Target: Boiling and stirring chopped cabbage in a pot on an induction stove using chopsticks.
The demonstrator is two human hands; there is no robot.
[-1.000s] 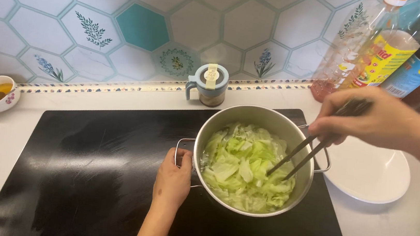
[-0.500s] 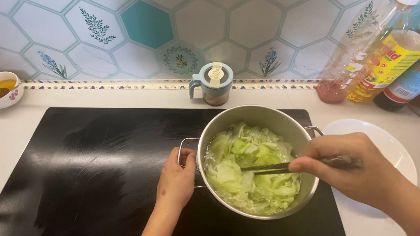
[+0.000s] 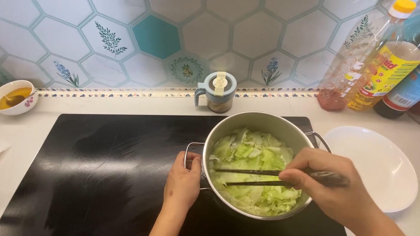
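Now the right hand [image 3: 335, 186], lowered from the pot [image 3: 261, 126] rim, grips chopsticks [image 3: 248, 175] levelled across cabbage [image 3: 248, 150]; left hand [image 3: 182, 183] grasps the handle [image 3: 192, 146].

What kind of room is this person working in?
Most likely a home kitchen. A steel pot of cabbage sits on a black induction cooktop, bottles of oil and sauce stand by a tiled wall, and the right hand stirs with chopsticks.
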